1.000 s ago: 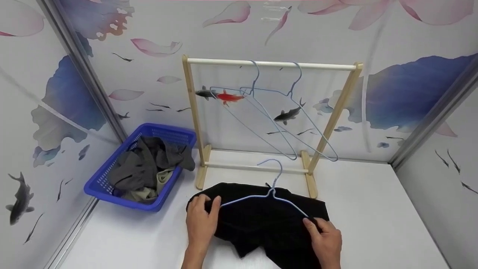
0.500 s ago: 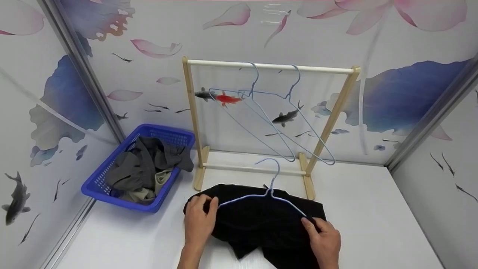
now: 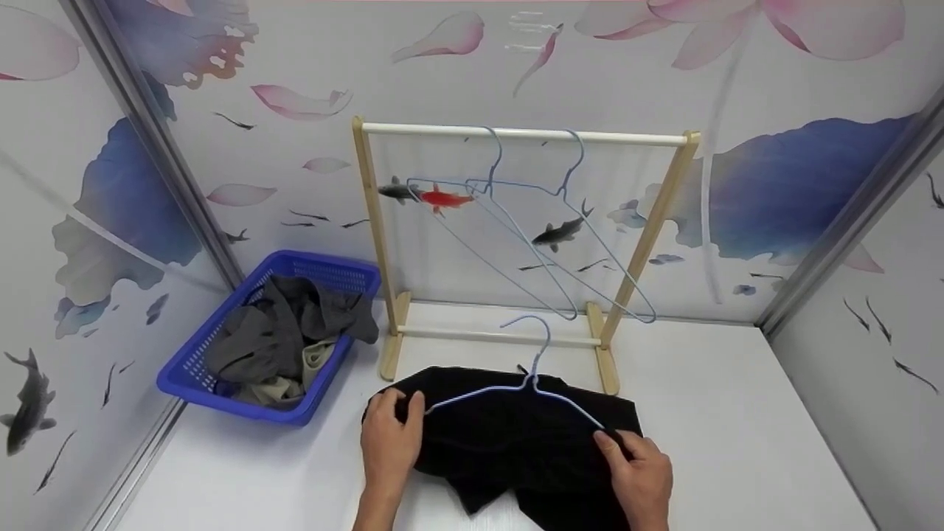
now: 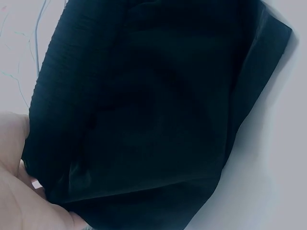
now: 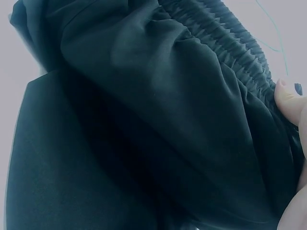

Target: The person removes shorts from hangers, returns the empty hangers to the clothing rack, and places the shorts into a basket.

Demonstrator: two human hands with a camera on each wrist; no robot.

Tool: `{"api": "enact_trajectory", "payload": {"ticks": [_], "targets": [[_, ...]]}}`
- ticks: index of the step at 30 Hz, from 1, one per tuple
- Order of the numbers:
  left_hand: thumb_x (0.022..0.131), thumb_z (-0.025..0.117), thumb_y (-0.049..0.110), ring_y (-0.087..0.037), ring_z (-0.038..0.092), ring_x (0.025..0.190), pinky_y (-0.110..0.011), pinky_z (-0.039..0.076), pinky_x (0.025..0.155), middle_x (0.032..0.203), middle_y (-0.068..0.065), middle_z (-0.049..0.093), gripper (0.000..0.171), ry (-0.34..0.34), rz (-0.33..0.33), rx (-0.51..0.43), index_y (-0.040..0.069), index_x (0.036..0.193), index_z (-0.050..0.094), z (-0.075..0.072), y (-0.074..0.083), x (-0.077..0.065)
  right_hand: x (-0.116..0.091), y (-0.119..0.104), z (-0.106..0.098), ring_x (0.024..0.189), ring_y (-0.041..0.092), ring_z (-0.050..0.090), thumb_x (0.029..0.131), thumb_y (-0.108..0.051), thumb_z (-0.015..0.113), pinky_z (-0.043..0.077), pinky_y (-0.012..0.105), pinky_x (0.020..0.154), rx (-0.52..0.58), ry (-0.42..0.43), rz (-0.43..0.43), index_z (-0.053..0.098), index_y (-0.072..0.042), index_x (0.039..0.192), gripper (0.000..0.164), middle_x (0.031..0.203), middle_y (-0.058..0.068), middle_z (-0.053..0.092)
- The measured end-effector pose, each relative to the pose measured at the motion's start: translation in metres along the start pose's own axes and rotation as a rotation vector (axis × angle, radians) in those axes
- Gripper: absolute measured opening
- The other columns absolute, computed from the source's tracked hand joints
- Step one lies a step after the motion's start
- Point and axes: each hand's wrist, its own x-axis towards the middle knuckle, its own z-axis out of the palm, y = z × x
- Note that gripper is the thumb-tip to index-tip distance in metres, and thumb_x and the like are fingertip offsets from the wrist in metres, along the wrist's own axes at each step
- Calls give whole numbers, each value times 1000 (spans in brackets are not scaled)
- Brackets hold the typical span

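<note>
Black pants (image 3: 509, 442) with a gathered elastic waistband (image 5: 230, 43) lie bunched near the front of the white table. A blue wire hanger (image 3: 490, 389) lies across them, its hook pointing away from me, with both shoulder ends running into the waistband. My left hand (image 3: 389, 442) grips the left side of the waistband around the hanger's end. On the other side, my right hand (image 3: 640, 468) pinches the waistband at the hanger's right end, thumb on top. The hanger tips are hidden by cloth and fingers. Both wrist views are mostly filled by the black cloth.
Behind the pants stands a wooden rack with a white top rail (image 3: 413, 130). From it hang two bare blue wire hangers (image 3: 516, 225) (image 3: 605, 236). A blue plastic basket (image 3: 173, 376) of grey and beige clothes (image 3: 258, 339) stands at the left. Printed panels enclose the table.
The head view has shifted slightly, so the rack and basket sit a little lower and further left. Both hands keep the same hold on the pants and hanger.
</note>
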Motion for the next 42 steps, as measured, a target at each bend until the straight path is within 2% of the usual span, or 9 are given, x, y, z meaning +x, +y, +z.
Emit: {"api": "enact_trajectory", "payload": {"ticks": [5, 11, 19, 28, 37, 42], "targets": [[93, 63, 20, -32, 61, 86, -48, 46, 78, 88, -11, 62, 15, 31, 1, -50, 6, 86, 61, -1, -3, 2, 0, 2, 0, 65, 5, 58, 71, -9, 84, 41, 17, 62, -5, 2, 3, 78, -11, 76, 8, 72, 4, 71], [93, 63, 17, -30, 60, 80, -47, 45, 75, 80, -8, 58, 11, 49, -39, -85, 9, 85, 62, 0, -5, 5, -2, 1, 1, 63, 3, 57, 72, -12, 84, 39, 18, 60, -15, 2, 37, 78, -13, 76, 7, 69, 4, 70], [97, 58, 25, -29, 60, 87, -46, 44, 80, 85, -8, 60, 19, 20, -107, -123, 10, 87, 63, -2, -1, 6, -3, 2, 1, 66, 3, 59, 72, -12, 84, 40, 16, 62, -13, 3, 42, 79, -14, 76, 7, 71, 4, 71], [98, 57, 25, -28, 60, 95, -44, 43, 85, 94, -10, 65, 18, -6, -193, -190, 10, 91, 65, -4, 2, 9, -5, 2, 1, 70, -1, 60, 74, -15, 84, 41, 13, 66, -14, -12, 88, 79, -15, 78, 6, 74, 4, 71], [100, 52, 22, -23, 51, 79, -37, 40, 73, 81, -8, 57, 22, 14, -242, -236, 6, 88, 61, -7, 4, 10, -7, 2, 2, 74, -3, 61, 75, -18, 83, 41, 10, 69, -4, -21, 134, 79, -15, 79, 7, 80, 6, 73], [101, 50, 25, -22, 49, 79, -36, 38, 72, 81, -9, 56, 26, -3, -304, -254, 5, 88, 60, -8, 4, 10, -7, 1, 2, 74, 0, 62, 75, -18, 83, 41, 11, 69, -17, -17, 142, 78, -14, 79, 7, 80, 6, 73]]}}
